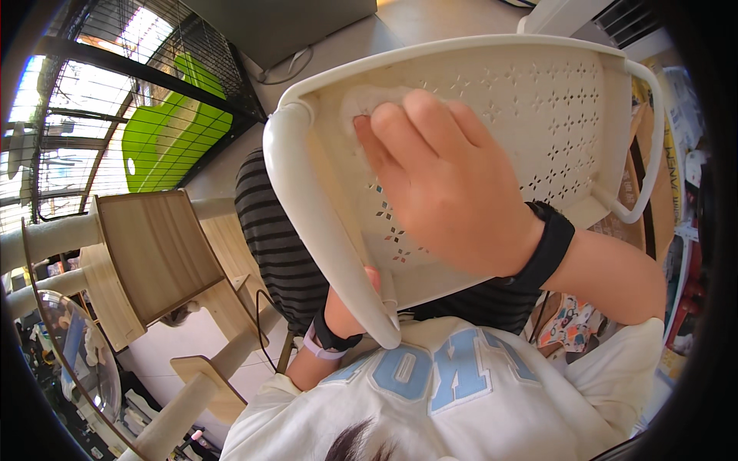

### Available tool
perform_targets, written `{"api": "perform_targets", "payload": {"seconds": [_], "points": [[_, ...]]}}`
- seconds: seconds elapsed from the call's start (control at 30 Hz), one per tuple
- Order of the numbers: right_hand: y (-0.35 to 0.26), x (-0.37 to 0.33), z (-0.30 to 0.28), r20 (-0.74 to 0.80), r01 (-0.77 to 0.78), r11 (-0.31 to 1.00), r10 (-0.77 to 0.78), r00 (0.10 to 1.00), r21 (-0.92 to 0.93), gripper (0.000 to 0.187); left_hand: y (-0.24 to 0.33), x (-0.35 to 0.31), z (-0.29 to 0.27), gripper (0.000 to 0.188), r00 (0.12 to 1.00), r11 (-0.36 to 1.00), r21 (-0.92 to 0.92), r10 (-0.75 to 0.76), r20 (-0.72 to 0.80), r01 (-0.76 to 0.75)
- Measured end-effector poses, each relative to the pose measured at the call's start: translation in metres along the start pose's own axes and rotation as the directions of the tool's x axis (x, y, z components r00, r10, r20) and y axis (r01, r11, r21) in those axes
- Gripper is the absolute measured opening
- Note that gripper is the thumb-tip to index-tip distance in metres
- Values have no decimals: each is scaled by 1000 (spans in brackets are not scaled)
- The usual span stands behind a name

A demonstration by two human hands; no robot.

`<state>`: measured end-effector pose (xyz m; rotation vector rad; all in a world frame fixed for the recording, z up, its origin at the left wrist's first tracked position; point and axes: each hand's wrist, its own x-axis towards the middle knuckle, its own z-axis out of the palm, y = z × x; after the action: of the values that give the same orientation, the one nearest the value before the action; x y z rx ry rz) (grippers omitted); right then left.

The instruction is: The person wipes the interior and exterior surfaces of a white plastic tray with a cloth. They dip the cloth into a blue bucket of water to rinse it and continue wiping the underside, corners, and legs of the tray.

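A white plastic basket (530,84) with flower-shaped cut-outs in its base lies tilted across my lap. It has a thick rounded handle bar at the left and a thinner loop handle at the right. My left hand (350,311) grips its near left end, with the fingers partly hidden by the bar. My right hand (453,184) reaches inside, its fingers bent and pressed on a thin white wipe (365,98) against the base near the far left corner. Much of the wipe is under the fingers.
A black wire cage (69,123) with a green plastic piece (173,127) stands at the left. Below it is a wooden cat tree (157,253) with padded posts. A grey box (296,31) stands beyond the basket. Cardboard and packages (680,177) line the right side.
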<state>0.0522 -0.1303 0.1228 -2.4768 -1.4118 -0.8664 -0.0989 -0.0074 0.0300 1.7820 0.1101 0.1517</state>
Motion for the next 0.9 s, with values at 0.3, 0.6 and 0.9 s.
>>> {"api": "perform_targets", "payload": {"seconds": [0.3,0.6,0.9], "points": [[3,6,2,47,-98,983,92,995,154,48,-3,-2,0,26,1000,1000,1,28,-6,-28],[9,11,5,59,-77,991,71,996,107,36,-9,-6,-2,27,1000,1000,-6,23,12,-23],[17,14,-5,277,-91,992,62,959,91,49,0,-1,-8,29,996,999,45,-14,86,11]]}}
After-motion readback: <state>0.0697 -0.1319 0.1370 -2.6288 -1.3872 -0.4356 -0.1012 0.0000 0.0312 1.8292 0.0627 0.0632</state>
